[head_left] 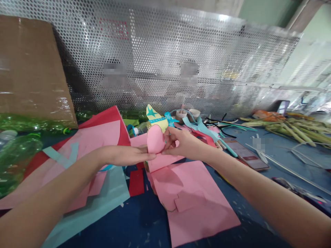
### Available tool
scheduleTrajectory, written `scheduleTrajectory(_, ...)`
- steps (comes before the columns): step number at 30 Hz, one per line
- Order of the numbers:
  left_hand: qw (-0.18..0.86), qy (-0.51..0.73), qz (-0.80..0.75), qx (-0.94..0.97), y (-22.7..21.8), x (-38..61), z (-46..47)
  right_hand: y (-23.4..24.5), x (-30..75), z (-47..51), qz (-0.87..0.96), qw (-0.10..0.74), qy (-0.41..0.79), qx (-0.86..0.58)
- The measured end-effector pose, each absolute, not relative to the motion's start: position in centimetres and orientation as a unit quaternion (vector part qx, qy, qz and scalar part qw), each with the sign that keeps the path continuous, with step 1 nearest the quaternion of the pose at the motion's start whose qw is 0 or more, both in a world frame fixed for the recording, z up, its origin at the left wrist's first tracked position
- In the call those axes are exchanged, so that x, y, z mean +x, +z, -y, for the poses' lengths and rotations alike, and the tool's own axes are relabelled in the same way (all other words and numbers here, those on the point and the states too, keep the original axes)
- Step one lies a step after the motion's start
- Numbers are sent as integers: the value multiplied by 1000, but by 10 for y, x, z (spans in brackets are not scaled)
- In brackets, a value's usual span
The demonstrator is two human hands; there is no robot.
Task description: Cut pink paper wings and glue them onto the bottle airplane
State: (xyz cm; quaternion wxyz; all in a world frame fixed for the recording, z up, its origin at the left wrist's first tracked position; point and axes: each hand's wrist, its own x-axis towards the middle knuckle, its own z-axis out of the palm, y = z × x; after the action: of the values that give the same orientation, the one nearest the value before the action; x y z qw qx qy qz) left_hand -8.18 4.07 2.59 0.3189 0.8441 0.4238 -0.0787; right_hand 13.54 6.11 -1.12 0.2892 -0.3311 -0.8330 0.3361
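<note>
A rounded pink paper piece (pixel 155 139) stands up between my two hands. My right hand (pixel 178 142) pinches its right edge between thumb and fingers. From the other side, my left hand (pixel 126 155) is at its lower left, a digit reaching across in front; the other fingers are partly hidden behind it. Below is a pink paper-wrapped form (pixel 164 162), with a greenish, clear edge at its left end. Nearer me lies a large pink sheet (pixel 199 203) with a smaller pink cutout (pixel 190 200) on it. A yellow paper-covered bottle with blue stars (pixel 158 121) lies just behind.
Red, pink and light blue sheets (pixel 90 203) overlap at left, near green plastic bottles (pixel 19 158) and a cardboard panel (pixel 31 72). At right are a phone (pixel 247 154), paper strips and dried stalks (pixel 297 125). A perforated metal screen (pixel 160 51) stands behind; people show through it.
</note>
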Motion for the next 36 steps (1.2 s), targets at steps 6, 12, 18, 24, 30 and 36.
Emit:
scheduleTrajectory(6,358,-92,-449,813,23,-79,-41,-13,132,-59,830,298,320,-346)
scheduleTrajectory(12,303,-102,-473,821,20,-77,-41,-18,131,-60,833,302,292,-359)
scheduleTrajectory(18,320,-90,-471,817,18,-77,-42,-18,130,-60,837,305,269,-366)
scheduleTrajectory(24,325,-83,-471,816,17,-78,-43,-20,128,-61,840,307,252,-370)
scheduleTrajectory(30,312,-77,-477,818,17,-77,-42,-21,132,-62,833,334,193,-397)
scheduleTrajectory(36,327,-72,-450,828,19,-76,-42,-16,167,-63,821,332,181,-427)
